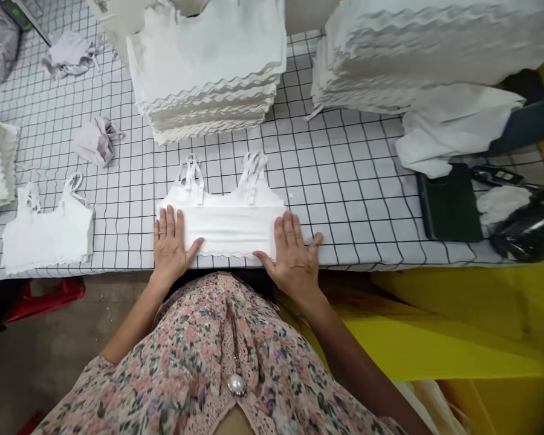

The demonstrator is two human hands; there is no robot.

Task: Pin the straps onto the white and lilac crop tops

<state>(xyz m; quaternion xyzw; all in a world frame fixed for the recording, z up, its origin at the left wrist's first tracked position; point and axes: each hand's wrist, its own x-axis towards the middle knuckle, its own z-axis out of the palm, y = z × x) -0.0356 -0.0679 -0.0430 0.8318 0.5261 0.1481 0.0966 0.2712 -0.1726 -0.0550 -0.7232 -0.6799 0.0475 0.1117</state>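
Note:
A white strappy bra top (pixel 229 226) lies flat at the front edge of the table, its straps pointing away from me. My left hand (pixel 170 244) rests flat on its left end, fingers stretched out and a ring on one finger. On the right end lies my right hand (pixel 294 254), palm down with the fingers spread and the thumb on the lower hem. Neither hand grips the fabric. Just beyond the straps stands a tall stack of white garments (pixel 213 66) with wavy edges.
More white garments are piled high (pixel 399 54) at the back right. A small pile of white bra tops (pixel 49 235) lies to the left, near crumpled lilac pieces (pixel 98 142). At right are a dark flat case (pixel 448 208) and a black plastic bag (pixel 530 226). Yellow fabric (pixel 417 344) hangs below the edge.

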